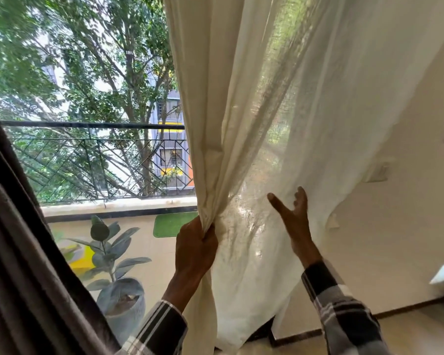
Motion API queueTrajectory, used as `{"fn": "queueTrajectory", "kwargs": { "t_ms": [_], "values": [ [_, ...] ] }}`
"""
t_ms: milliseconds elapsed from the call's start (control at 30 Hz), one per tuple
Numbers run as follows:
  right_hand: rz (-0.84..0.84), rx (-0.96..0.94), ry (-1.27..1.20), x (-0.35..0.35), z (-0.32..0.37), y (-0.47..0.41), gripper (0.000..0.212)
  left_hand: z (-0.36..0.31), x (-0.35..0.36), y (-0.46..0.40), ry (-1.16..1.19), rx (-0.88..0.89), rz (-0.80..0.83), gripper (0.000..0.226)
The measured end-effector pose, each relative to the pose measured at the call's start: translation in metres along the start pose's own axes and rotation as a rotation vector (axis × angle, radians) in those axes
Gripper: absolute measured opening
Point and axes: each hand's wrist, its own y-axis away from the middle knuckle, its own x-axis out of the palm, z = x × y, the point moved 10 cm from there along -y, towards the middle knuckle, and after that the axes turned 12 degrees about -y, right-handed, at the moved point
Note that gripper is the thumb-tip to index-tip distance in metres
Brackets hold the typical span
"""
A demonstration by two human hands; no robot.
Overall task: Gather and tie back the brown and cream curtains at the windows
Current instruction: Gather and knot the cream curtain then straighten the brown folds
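Two hands: both on the cream curtain (280, 111), which fills the frame from 12 to 4 o'clock.
Left hand (195, 248): fingers curled tight round the curtain's gathered edge, near centre.
Right hand (294, 221): fingers straight, thumb spread, palm against the sheer cloth at 3 o'clock of the left.
Brown curtain (23, 252): hanging at 8 o'clock.
Potted plant (113, 254): outside on the balcony, at 7 o'clock.

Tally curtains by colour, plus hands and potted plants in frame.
Cream curtain: 1
Brown curtain: 1
Hands: 2, left hand and right hand
Potted plant: 1
Total: 5
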Motion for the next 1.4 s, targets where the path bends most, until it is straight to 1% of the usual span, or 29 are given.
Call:
{"fn": "queueTrajectory", "kwargs": {
  "t_ms": [33, 67, 133, 167, 233, 300, 333, 400, 433, 533, 600, 667, 733, 767, 800, 867, 933, 967, 1000, 1067, 1100, 1133, 1167, 1200, 1233, 1267, 1333, 1367, 1400],
  "values": [
    [0.099, 0.038, -0.050, 0.008, -0.002, -0.005, 0.124, 0.001, 0.001, -0.001, 0.001, 0.013, 0.006, 0.019],
    [0.214, 0.062, -0.113, 0.018, -0.002, -0.008, 0.119, 0.000, 0.002, -0.001, 0.003, 0.026, 0.009, 0.019],
    [0.426, 0.083, -0.197, 0.041, -0.001, -0.004, 0.100, 0.000, 0.003, -0.002, 0.003, 0.049, 0.012, 0.020],
    [0.497, 0.081, -0.213, 0.052, 0.003, 0.001, 0.090, -0.001, 0.003, -0.003, -0.006, 0.065, 0.011, 0.022],
    [0.557, 0.076, -0.291, 0.067, 0.008, 0.012, 0.080, -0.001, 0.002, -0.005, -0.041, 0.096, 0.013, 0.025],
    [0.522, 0.088, -0.412, 0.072, 0.012, 0.021, 0.068, 0.002, 0.001, -0.008, -0.065, 0.094, 0.019, 0.025],
    [0.485, 0.075, -0.450, 0.071, 0.012, 0.023, 0.058, 0.005, 0.000, -0.009, -0.069, 0.089, 0.019, 0.024],
    [0.396, 0.052, -0.482, 0.065, 0.011, 0.032, 0.037, 0.008, -0.001, -0.010, -0.071, 0.074, 0.015, 0.025],
    [0.351, 0.041, -0.470, 0.063, 0.010, 0.038, 0.032, 0.009, -0.001, -0.011, -0.073, 0.063, 0.008, 0.025],
    [0.245, -0.063, -0.300, 0.065, 0.004, 0.061, 0.029, 0.007, -0.001, -0.011, -0.080, 0.071, -0.013, 0.018],
    [0.150, -0.201, -0.145, 0.066, 0.003, 0.079, 0.025, 0.001, 0.002, -0.009, -0.079, 0.099, -0.022, 0.014],
    [0.031, -0.314, -0.033, 0.065, 0.001, 0.095, 0.022, -0.005, 0.004, -0.005, -0.069, 0.143, -0.026, 0.016],
    [-0.005, -0.429, 0.067, 0.072, 0.001, 0.109, 0.008, -0.011, 0.006, -0.002, -0.041, 0.190, -0.017, 0.018],
    [0.002, -0.486, 0.129, 0.078, 0.003, 0.117, 0.009, -0.012, 0.009, -0.001, -0.025, 0.207, -0.004, 0.021],
    [0.018, -0.510, 0.169, 0.084, 0.003, 0.122, 0.015, -0.013, 0.013, -0.001, 0.001, 0.222, 0.023, 0.024],
    [0.101, -0.482, 0.182, 0.096, 0.002, 0.129, 0.023, -0.014, 0.021, 0.003, 0.075, 0.237, 0.090, 0.028],
    [0.202, -0.423, 0.183, 0.108, -0.002, 0.135, 0.025, -0.011, 0.027, 0.008, 0.161, 0.203, 0.143, 0.021],
    [0.233, -0.406, 0.190, 0.111, -0.004, 0.138, 0.022, -0.008, 0.029, 0.010, 0.198, 0.163, 0.158, 0.014],
    [0.248, -0.402, 0.192, 0.112, -0.004, 0.141, 0.023, -0.007, 0.029, 0.012, 0.218, 0.123, 0.171, 0.013],
    [0.290, -0.400, 0.202, 0.113, -0.007, 0.145, 0.037, -0.007, 0.029, 0.013, 0.199, 0.058, 0.188, 0.038],
    [0.330, -0.409, 0.216, 0.115, -0.009, 0.146, 0.035, -0.009, 0.026, 0.012, 0.166, 0.034, 0.178, 0.044],
    [0.378, -0.420, 0.238, 0.117, -0.012, 0.147, 0.025, -0.008, 0.024, 0.010, 0.121, 0.005, 0.153, 0.043],
    [0.429, -0.432, 0.267, 0.118, -0.014, 0.147, 0.014, -0.008, 0.020, 0.008, 0.084, -0.022, 0.116, 0.037],
    [0.462, -0.436, 0.287, 0.117, -0.014, 0.144, 0.009, -0.004, 0.018, 0.006, 0.059, -0.044, 0.082, 0.032],
    [0.464, -0.434, 0.278, 0.110, -0.013, 0.140, 0.010, -0.002, 0.017, 0.006, 0.048, -0.058, 0.065, 0.030],
    [0.417, -0.425, 0.234, 0.098, -0.008, 0.132, 0.015, 0.000, 0.016, 0.006, 0.039, -0.058, 0.054, 0.028],
    [0.176, -0.356, 0.067, 0.059, 0.003, 0.107, 0.040, 0.000, 0.018, 0.006, 0.026, -0.022, 0.049, 0.027],
    [0.045, -0.301, 0.009, 0.039, 0.006, 0.094, 0.053, -0.001, 0.018, 0.006, 0.021, -0.010, 0.044, 0.026],
    [-0.044, -0.240, -0.014, 0.024, 0.006, 0.082, 0.067, -0.001, 0.019, 0.006, 0.015, -0.012, 0.040, 0.025]
  ]
}}
